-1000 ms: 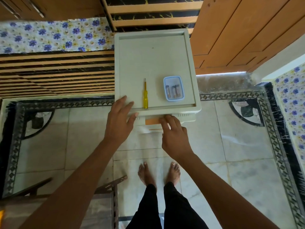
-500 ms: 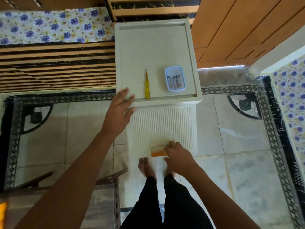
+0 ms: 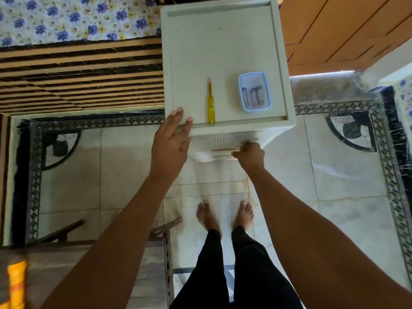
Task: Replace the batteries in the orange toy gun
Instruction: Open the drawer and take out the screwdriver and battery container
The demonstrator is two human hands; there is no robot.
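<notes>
The orange toy gun is not in view. A white plastic drawer cabinet [image 3: 223, 45] stands in front of me. On its top lie a yellow screwdriver [image 3: 210, 105] and a small blue-rimmed box [image 3: 253, 73] holding several batteries [image 3: 254, 98]. My left hand [image 3: 171, 146] rests flat on the top's front left corner, fingers straight. My right hand [image 3: 250, 156] is curled in a fist around the right end of an orange-brown drawer handle [image 3: 223, 150] on the ribbed front. A second handle shows just below it.
A slatted wooden bed frame [image 3: 78, 81] with a floral cloth [image 3: 66, 18] lies to the left, and a wooden door [image 3: 345, 30] to the right. A metal-framed stand [image 3: 89, 264] with a yellow object [image 3: 16, 284] sits at lower left. My bare feet stand on the tiled floor.
My head has risen back over the cabinet, so its front looks short again. My right hand has come up from the low handle to a higher one. The left hand has stayed put.
</notes>
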